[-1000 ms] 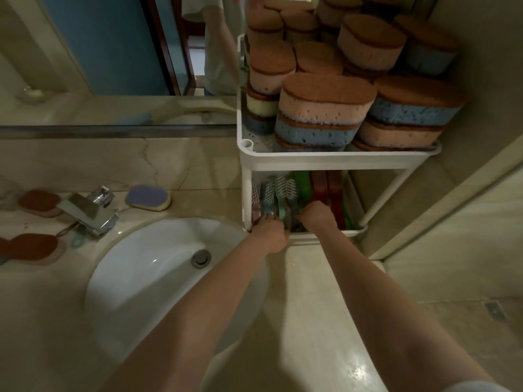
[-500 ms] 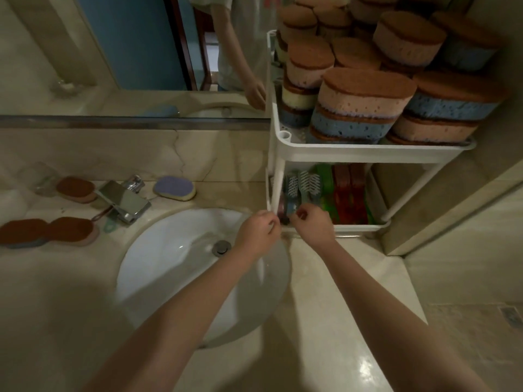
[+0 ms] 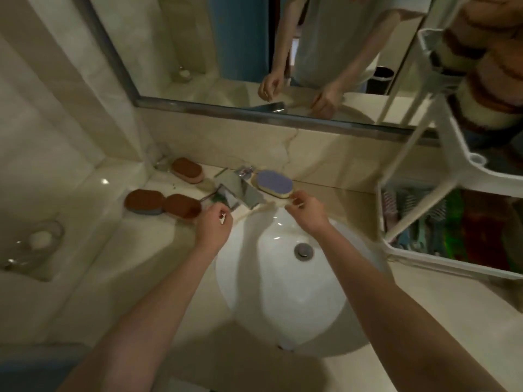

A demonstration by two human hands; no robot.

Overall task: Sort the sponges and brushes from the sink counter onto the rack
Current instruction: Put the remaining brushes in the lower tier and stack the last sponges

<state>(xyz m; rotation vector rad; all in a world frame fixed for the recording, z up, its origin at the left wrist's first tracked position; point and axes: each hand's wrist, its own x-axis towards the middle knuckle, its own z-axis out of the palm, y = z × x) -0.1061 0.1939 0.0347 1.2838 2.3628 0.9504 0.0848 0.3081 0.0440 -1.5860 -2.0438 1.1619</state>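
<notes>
Purple sponge (image 3: pixel 274 183) lies just beyond right hand (image 3: pixel 307 212).

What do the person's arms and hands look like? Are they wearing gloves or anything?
No gloves! The left hand and right hand are bare, with no rings, watch or bracelets that I can see. The forearms are bare too, with no sleeves over them. The mirror shows a light, short-sleeved shirt.
</notes>
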